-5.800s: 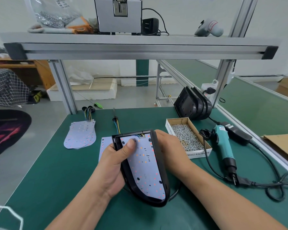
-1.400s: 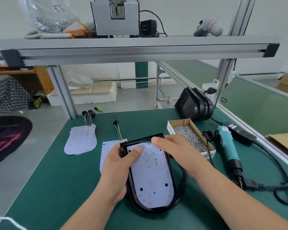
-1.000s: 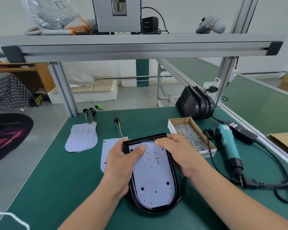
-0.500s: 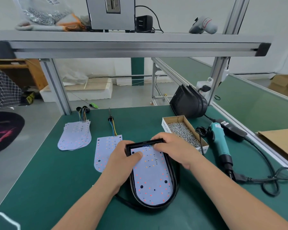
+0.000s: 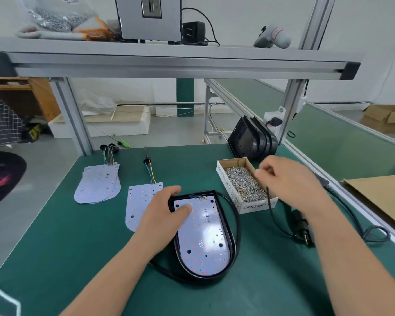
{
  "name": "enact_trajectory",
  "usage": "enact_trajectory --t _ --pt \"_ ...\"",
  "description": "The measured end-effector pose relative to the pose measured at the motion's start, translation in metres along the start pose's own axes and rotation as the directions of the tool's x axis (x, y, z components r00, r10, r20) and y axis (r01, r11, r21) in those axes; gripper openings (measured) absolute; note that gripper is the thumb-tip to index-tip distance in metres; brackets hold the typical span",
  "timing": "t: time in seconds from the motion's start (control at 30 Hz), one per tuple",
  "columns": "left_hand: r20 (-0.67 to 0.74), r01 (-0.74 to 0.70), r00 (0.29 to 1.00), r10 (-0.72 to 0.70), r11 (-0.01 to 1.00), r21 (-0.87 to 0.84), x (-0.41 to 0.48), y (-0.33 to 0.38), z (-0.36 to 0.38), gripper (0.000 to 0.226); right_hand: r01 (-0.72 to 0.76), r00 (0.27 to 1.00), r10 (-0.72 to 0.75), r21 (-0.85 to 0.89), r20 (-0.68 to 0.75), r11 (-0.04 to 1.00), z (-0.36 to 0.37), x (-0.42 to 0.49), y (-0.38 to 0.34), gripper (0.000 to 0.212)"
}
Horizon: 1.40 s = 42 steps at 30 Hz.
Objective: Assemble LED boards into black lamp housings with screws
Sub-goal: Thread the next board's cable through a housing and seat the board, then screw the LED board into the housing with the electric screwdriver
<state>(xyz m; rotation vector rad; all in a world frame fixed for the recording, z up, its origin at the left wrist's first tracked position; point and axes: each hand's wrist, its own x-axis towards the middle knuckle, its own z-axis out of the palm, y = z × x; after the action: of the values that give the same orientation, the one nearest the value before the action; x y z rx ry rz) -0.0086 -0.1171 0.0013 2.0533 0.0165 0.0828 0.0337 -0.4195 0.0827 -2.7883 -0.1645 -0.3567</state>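
black plastic is sitting under the left hand (image 5: 162, 215): its thumb is pressing the top-left corner of the board (image 5: 203, 236) while its fingers are curling round the rim of the housing (image 5: 193, 194) at that corner, pinning both to the green mat (image 5: 55, 236). the right hand (image 5: 290, 181) is hovering over the far right edge of the screw box (image 5: 258, 205), fingers curled close together; blur is hiding whether they are pinching anything.

i judge the coming move is turning on this: the housing is lying near, at about 8 o'clock from the right hand, its long axis running 12 to 6 with the rounded end at 6. the right hand is nearer to both the screws (image 5: 244, 184) and the screwdriver (image 5: 301, 226), which is lying at 3 o'clock from the housing.

the board is looking flat and pale, dotted with red and amber leds and dark holes. the screws are glinting, small and loose, heaped in plain cardboard.
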Motion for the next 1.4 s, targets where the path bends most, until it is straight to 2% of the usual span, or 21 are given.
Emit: enact_trajectory --t 0.07,0.13,0.2,0.27,0.37,0.5,0.57,0.63,0.7,0.73,0.8,0.87,0.93,1.0,1.03,1.1,1.23,1.4 --pt "-0.003 -0.002 1.000 0.002 1.000 -0.004 0.000 0.000 0.000 0.056 -0.122 0.992 0.124 -0.085 0.019 0.989 0.003 -0.002 0.029 0.027" --pt "-0.011 -0.004 1.000 0.004 1.000 0.015 -0.001 -0.001 0.000 0.057 -0.226 0.971 0.235 -0.152 0.043 0.962 0.010 -0.009 0.054 0.045" --pt "-0.007 -0.004 1.000 0.004 1.000 0.025 0.000 -0.002 0.001 0.056 -0.279 0.950 0.301 -0.200 0.086 0.939 0.015 -0.015 0.069 0.059" --pt "-0.008 0.004 1.000 -0.004 1.000 0.020 0.001 -0.004 0.000 0.054 -0.288 0.936 0.322 -0.217 0.142 0.933 0.016 -0.017 0.076 0.064" --pt "-0.029 0.027 0.999 -0.027 1.000 0.002 0.002 -0.005 -0.001 0.050 -0.283 0.925 0.325 -0.215 0.195 0.935 0.016 -0.018 0.079 0.059" --pt "-0.076 0.026 0.997 -0.030 0.998 -0.053 0.004 -0.005 -0.003 0.045 -0.326 0.906 0.340 -0.096 0.252 0.940 0.019 -0.018 0.086 0.043" --pt "-0.123 -0.011 0.992 0.006 0.999 -0.041 0.003 -0.001 -0.004 0.039 -0.387 0.894 0.367 0.032 0.256 0.922 0.021 -0.016 0.092 0.031" --pt "-0.179 -0.070 0.981 0.070 0.998 0.006 0.001 0.004 -0.006 0.036 -0.446 0.886 0.389 0.241 0.251 0.862 0.022 -0.015 0.095 0.022" --pt "-0.210 -0.142 0.965 0.157 0.986 0.088 -0.001 0.012 -0.007 0.034 -0.478 0.875 0.424 0.562 0.236 0.675 0.020 -0.014 0.096 0.025" --pt "-0.214 -0.175 0.956 0.202 0.975 0.138 -0.003 0.017 -0.006 0.033 -0.453 0.871 0.440 0.706 0.220 0.544 0.018 -0.014 0.095 0.026" --pt "-0.197 -0.236 0.938 0.285 0.943 0.236 -0.006 0.029 -0.003 0.030 -0.371 0.861 0.460 0.888 0.218 0.272 0.013 -0.013 0.091 0.022" --pt "-0.147 -0.297 0.923 0.357 0.900 0.319 -0.007 0.040 0.002 0.027 -0.276 0.860 0.449 0.961 0.242 0.009 0.008 -0.013 0.087 0.021" --pt "-0.070 -0.359 0.907 0.414 0.852 0.382 -0.007 0.052 0.007 0.024 -0.152 0.888 0.400 0.966 0.227 -0.211 0.006 -0.014 0.081 0.026" --pt "0.045 -0.415 0.898 0.438 0.808 0.418 -0.001 0.064 0.016 0.018 -0.018 0.909 0.377 0.921 0.178 -0.389 0.007 -0.015 0.075 0.029" --pt "0.108 -0.435 0.895 0.433 0.794 0.425 0.003 0.070 0.021 0.017 0.029 0.910 0.382 0.895 0.161 -0.446 0.007 -0.015 0.073 0.028" --pt "0.221 -0.454 0.891 0.397 0.781 0.428 0.014 0.083 0.034 0.018 0.098 0.905 0.408 0.874 0.120 -0.476 0.009 -0.014 0.068 0.025" --pt "0.356 -0.487 0.868 0.345 0.728 0.482 0.040 0.104 0.063 0.023 0.217 0.901 0.432 0.896 -0.032 -0.386 0.012 -0.014 0.068 0.020" --pt "0.458 -0.556 0.831 0.316 0.525 0.645 0.073 0.116 0.101 0.023 0.203 0.917 0.390 0.938 -0.082 -0.280 0.015 -0.012 0.070 0.019"
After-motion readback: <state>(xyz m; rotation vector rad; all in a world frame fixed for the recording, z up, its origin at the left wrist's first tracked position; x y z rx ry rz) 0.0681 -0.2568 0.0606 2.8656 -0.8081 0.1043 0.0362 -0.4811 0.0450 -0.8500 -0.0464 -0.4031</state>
